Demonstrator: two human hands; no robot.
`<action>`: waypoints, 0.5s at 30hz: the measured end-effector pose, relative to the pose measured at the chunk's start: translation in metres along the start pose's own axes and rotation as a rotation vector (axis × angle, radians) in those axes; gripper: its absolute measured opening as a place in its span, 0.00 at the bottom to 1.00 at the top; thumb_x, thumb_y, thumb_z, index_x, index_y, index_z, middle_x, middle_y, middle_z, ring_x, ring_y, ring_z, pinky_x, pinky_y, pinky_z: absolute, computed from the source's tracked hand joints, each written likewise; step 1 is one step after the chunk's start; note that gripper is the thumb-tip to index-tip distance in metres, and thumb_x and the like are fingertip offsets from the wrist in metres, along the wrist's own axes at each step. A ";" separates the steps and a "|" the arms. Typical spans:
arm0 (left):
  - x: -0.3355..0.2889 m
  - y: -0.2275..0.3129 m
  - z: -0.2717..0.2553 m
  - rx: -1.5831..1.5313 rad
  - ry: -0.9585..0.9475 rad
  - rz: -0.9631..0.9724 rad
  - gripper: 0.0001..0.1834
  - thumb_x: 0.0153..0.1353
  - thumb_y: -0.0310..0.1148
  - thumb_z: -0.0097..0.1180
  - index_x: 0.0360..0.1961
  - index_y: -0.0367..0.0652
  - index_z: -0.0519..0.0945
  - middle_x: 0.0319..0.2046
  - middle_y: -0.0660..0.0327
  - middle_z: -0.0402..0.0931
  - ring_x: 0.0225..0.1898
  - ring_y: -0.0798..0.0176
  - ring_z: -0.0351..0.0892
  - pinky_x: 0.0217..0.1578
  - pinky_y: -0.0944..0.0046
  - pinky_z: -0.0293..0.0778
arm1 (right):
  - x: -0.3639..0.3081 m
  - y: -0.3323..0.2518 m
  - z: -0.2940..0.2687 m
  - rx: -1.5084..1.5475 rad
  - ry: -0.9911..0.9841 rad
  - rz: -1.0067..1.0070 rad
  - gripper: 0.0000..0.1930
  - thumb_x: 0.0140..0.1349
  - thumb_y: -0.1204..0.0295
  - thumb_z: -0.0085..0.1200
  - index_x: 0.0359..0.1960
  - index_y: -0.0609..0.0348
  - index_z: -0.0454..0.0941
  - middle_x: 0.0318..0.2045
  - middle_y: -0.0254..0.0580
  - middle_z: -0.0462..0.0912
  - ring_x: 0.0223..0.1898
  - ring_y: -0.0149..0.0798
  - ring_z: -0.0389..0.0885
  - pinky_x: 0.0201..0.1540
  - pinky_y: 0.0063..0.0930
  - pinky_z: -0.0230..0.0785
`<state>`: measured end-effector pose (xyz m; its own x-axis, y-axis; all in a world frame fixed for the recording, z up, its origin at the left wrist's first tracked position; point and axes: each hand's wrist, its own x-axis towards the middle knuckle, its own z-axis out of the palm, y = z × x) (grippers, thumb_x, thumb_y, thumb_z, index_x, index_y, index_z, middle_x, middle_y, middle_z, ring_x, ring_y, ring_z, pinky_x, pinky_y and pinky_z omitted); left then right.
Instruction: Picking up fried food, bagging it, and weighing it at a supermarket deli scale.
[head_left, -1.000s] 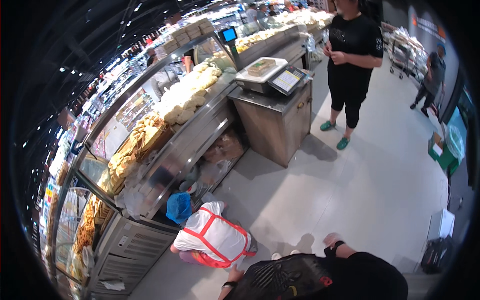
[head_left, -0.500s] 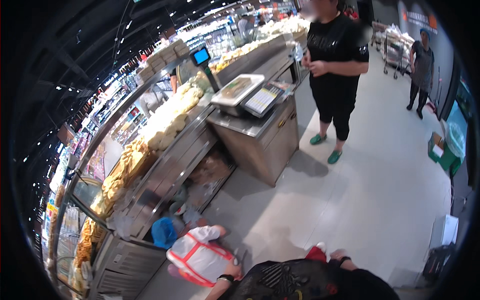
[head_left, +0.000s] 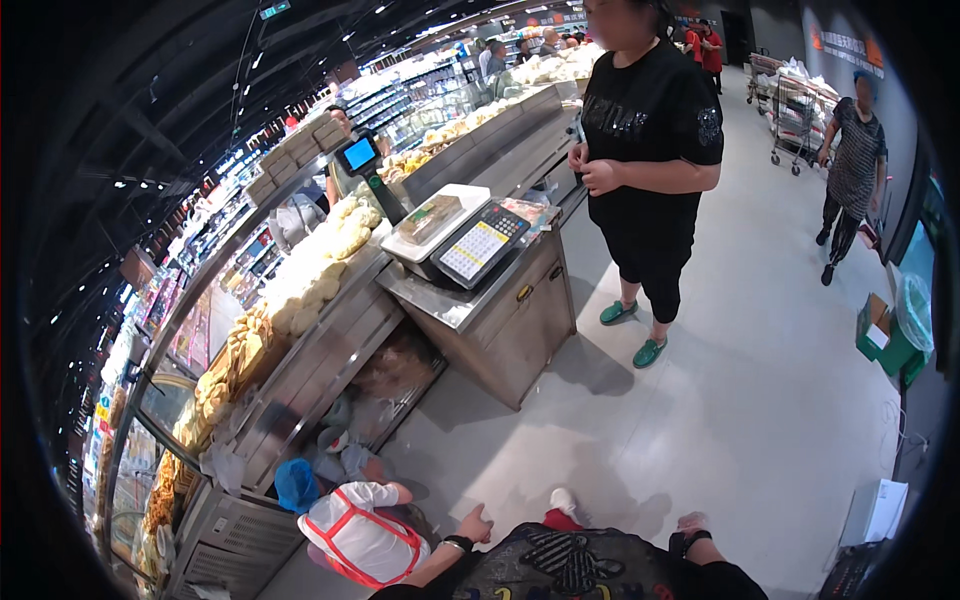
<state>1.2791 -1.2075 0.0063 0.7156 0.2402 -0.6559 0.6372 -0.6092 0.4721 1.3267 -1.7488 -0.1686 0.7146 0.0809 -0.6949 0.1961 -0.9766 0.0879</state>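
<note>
A: How do the hands sit?

B: Both come in at the lower edge. The left hand (head_left: 474,524) is raised from a wrist with a dark watch, its grip open with fingers spread, holding nothing. The right hand (head_left: 692,523) shows only its knuckles above a dark wristband; I cannot tell how far its grip is open, and nothing shows in it.

A: What is nearest the left hand?

B: A crouching worker (head_left: 362,535) in white with red straps and a blue cap (head_left: 296,484), just beside the hand and to its left. I cannot tell whether they touch.

A: Which way does the worker lie?

B: Bent forward, long axis running from lower right up to upper left, head toward the open underside of the display counter (head_left: 300,370).

A: And around them?

B: Breads fill the counter's top. A steel surface (head_left: 500,310) carries a scale (head_left: 470,240). A person in black (head_left: 650,150) stands beside it on the grey floor (head_left: 760,400), and another walks near carts at the far right.
</note>
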 end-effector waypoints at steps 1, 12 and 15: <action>0.000 0.002 -0.001 -0.003 0.036 -0.026 0.39 0.53 0.42 0.56 0.64 0.36 0.58 0.37 0.45 0.80 0.40 0.50 0.81 0.44 0.58 0.74 | 0.001 -0.005 -0.001 0.003 -0.074 -0.023 0.12 0.52 0.62 0.51 0.36 0.43 0.84 0.39 0.33 0.84 0.46 0.40 0.81 0.43 0.38 0.75; 0.191 -0.098 0.056 0.012 0.101 -0.039 0.41 0.46 0.51 0.61 0.57 0.33 0.68 0.52 0.40 0.72 0.57 0.42 0.69 0.58 0.53 0.64 | 0.175 0.087 0.067 -0.155 0.003 -0.040 0.14 0.55 0.58 0.49 0.34 0.48 0.84 0.37 0.41 0.84 0.41 0.49 0.82 0.35 0.52 0.72; 0.219 -0.091 0.030 0.074 0.064 -0.083 0.39 0.50 0.45 0.61 0.60 0.34 0.65 0.50 0.40 0.73 0.56 0.41 0.70 0.57 0.54 0.65 | 0.149 0.042 -0.106 -0.125 0.095 -0.026 0.11 0.53 0.62 0.52 0.33 0.47 0.84 0.35 0.38 0.85 0.40 0.44 0.83 0.35 0.40 0.75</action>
<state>1.3692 -1.1217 -0.1984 0.6796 0.3385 -0.6508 0.6737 -0.6390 0.3711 1.5123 -1.7571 -0.1930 0.7674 0.1299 -0.6279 0.2928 -0.9422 0.1629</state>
